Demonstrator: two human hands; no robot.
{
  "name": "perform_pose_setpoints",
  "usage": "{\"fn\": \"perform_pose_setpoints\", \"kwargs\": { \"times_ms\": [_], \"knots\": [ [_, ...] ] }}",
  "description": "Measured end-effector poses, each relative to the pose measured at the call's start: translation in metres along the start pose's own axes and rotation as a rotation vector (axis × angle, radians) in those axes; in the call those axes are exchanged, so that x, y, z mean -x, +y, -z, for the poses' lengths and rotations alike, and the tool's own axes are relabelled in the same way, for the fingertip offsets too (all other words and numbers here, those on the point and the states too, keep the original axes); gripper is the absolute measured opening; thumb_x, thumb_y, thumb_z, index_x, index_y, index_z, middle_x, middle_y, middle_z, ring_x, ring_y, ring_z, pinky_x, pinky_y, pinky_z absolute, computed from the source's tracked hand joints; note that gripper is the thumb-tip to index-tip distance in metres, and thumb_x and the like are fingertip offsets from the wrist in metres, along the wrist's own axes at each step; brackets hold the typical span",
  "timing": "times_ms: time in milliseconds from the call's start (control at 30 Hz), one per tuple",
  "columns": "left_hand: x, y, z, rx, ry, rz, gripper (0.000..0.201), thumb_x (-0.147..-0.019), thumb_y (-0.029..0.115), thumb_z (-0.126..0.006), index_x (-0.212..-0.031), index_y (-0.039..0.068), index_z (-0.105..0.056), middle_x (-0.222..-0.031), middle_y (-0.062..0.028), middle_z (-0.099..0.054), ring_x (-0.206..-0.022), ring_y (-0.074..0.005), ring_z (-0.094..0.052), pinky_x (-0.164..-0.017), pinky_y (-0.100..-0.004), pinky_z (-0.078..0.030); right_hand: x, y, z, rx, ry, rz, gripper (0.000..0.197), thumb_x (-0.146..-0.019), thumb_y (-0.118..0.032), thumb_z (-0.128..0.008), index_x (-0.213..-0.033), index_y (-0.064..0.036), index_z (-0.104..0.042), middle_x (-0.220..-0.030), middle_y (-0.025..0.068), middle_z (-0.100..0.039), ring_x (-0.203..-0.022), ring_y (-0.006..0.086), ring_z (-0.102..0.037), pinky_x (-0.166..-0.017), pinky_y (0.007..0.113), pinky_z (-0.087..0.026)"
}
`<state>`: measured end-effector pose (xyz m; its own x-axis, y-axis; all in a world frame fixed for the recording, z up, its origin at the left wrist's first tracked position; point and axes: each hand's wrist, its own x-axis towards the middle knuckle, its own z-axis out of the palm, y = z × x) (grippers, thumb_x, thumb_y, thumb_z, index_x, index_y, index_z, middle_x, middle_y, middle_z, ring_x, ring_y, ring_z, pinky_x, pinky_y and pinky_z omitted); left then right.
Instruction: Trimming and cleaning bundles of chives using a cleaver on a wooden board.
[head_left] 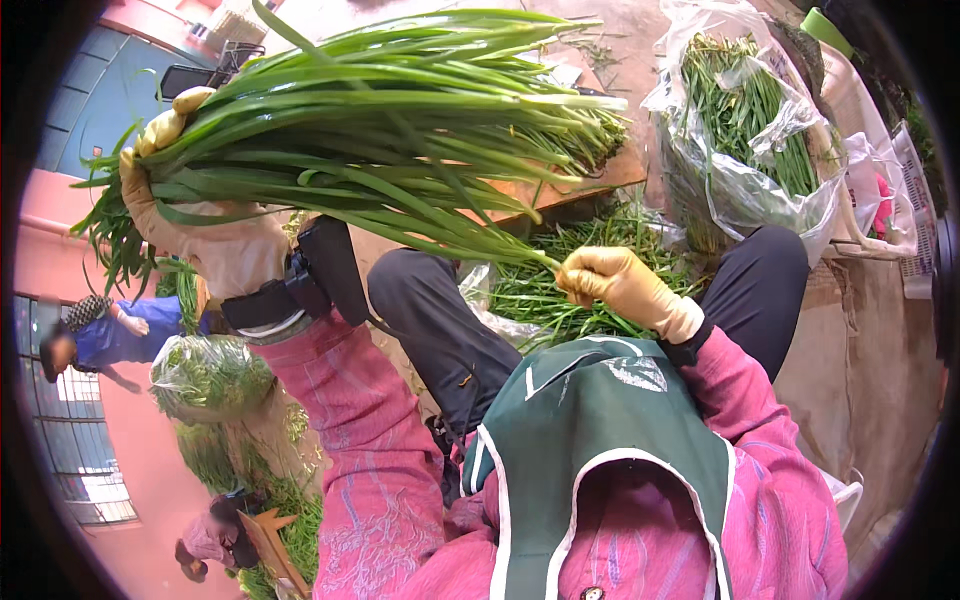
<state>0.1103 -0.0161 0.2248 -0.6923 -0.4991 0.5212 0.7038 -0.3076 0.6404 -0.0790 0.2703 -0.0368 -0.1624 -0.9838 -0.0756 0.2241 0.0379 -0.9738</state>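
Observation:
A big bunch of garlic chives [360,125] lies across the upper left, its long flat leaves fanning toward the right. My left hand [190,225], in a pale yellowish glove, is closed around the leafy end, with the tips drooping past it. Gloved likewise, my right hand [628,287] pinches the pale stem ends of a few chives at the bunch's lower edge. Below that hand, between my knees, sits a heap of loose green chives [540,305] with plastic around it. More chives [595,140] rest on a wooden board [627,172] behind the bunch.
An open clear plastic bag [830,200] of chives stands at the upper right, beside a pale crate [875,110]. At left are a wrapped bundle of greens [212,372] and two other people. A black strap [262,308] with a device circles my left wrist.

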Motion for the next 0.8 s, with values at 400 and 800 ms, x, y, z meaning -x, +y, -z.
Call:
{"fn": "perform_pose_setpoints", "kwargs": {
  "times_ms": [400,800],
  "knots": [
    [-0.010,0.007,0.006,-0.104,-0.053,-0.082,0.033,-0.095,0.030,-0.043,-0.100,0.006,-0.065,-0.111,-0.0128,-0.064,-0.105,-0.0294,-0.059,-0.097,-0.0495,-0.046,-0.022,0.012,0.014,0.609,0.174,0.348,0.059,-0.083,-0.012,-0.072,-0.136,-0.0057,-0.047,-0.130,0.0095,-0.051,-0.116,0.0198,-0.049,-0.101,0.032,-0.040],
    [-0.018,-0.016,0.013,-0.382,0.301,-0.132,0.034,-0.095,0.034,-0.046,-0.111,0.009,-0.062,-0.116,-0.0104,-0.063,-0.109,-0.0250,-0.059,-0.099,-0.0438,-0.045,-0.038,0.105,0.057,0.834,0.252,-0.015,0.023,-0.080,-0.013,-0.066,-0.101,-0.0048,-0.062,-0.080,0.0120,-0.063,-0.077,0.0258,-0.065,-0.073,0.039,-0.051]
  ]
}}
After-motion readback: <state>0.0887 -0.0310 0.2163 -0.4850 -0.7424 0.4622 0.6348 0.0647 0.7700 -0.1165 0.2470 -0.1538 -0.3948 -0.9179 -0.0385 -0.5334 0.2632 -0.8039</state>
